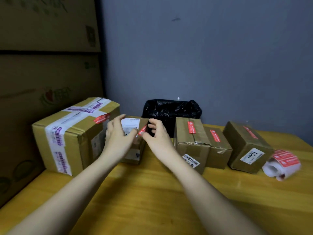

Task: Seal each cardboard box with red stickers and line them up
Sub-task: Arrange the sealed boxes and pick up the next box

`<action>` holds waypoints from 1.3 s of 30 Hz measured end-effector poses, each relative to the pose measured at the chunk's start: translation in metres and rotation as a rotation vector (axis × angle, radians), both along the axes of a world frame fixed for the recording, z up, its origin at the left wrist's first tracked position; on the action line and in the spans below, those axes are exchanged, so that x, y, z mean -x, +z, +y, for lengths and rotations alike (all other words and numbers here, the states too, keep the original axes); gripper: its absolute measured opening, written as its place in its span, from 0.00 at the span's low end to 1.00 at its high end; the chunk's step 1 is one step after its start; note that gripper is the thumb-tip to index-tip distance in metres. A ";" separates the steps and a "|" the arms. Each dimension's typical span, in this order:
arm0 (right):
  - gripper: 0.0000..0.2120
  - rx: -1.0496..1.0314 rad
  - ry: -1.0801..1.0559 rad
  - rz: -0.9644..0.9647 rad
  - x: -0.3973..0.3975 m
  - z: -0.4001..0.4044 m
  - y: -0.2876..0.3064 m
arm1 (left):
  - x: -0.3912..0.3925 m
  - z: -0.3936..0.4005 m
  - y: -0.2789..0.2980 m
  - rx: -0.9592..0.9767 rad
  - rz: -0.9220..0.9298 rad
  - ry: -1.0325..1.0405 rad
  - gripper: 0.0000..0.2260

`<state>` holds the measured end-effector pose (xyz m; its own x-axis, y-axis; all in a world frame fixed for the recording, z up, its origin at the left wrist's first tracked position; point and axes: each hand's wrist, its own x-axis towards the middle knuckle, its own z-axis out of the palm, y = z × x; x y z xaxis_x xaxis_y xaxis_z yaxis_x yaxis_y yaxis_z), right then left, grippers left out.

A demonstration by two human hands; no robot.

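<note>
Yellow table (152, 192); both hands (118, 134) pinching red sticker (142, 130) on small box (133, 150)

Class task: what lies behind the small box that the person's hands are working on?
Behind the small box a crumpled black plastic bag sits against the grey wall. The box and the right hand cover its lower left part; its contents cannot be seen.

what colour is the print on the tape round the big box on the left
Purple print on white tape, wrapped round the big box; the head view shows it.
</note>
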<state>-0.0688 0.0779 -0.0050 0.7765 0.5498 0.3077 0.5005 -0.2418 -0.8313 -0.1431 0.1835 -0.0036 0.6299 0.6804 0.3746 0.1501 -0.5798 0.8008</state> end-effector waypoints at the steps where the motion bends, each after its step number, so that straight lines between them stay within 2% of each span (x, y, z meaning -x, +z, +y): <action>1: 0.26 0.001 -0.016 0.046 0.000 0.007 -0.005 | 0.003 -0.001 -0.005 -0.019 0.029 0.016 0.28; 4: 0.30 0.010 -0.077 0.171 -0.001 0.024 -0.022 | 0.010 -0.004 -0.021 -0.078 0.065 0.059 0.31; 8: 0.33 -0.100 -0.104 0.354 0.004 0.034 -0.037 | 0.010 -0.006 -0.032 -0.073 0.027 0.124 0.34; 11: 0.33 -0.149 -0.090 0.443 0.009 0.037 -0.044 | 0.007 -0.010 -0.037 -0.011 -0.024 0.172 0.37; 18: 0.31 -0.223 -0.053 0.596 0.016 0.040 -0.051 | -0.005 -0.014 -0.040 0.146 -0.030 0.274 0.34; 23: 0.26 -0.270 -0.026 0.621 0.015 0.031 -0.054 | -0.002 -0.023 -0.048 0.127 -0.065 0.280 0.34; 27: 0.27 -0.284 -0.040 0.595 0.012 0.025 -0.056 | 0.002 -0.025 -0.060 0.184 -0.086 0.288 0.36; 31: 0.21 -0.312 0.019 0.645 0.009 0.017 -0.053 | 0.003 -0.029 -0.070 0.211 -0.132 0.195 0.43; 35: 0.23 -0.328 0.102 0.671 0.012 0.014 -0.051 | 0.003 -0.038 -0.072 0.164 -0.178 0.214 0.53; 39: 0.25 -0.350 0.066 0.583 0.024 0.017 -0.052 | 0.005 -0.041 -0.077 0.036 -0.135 0.258 0.57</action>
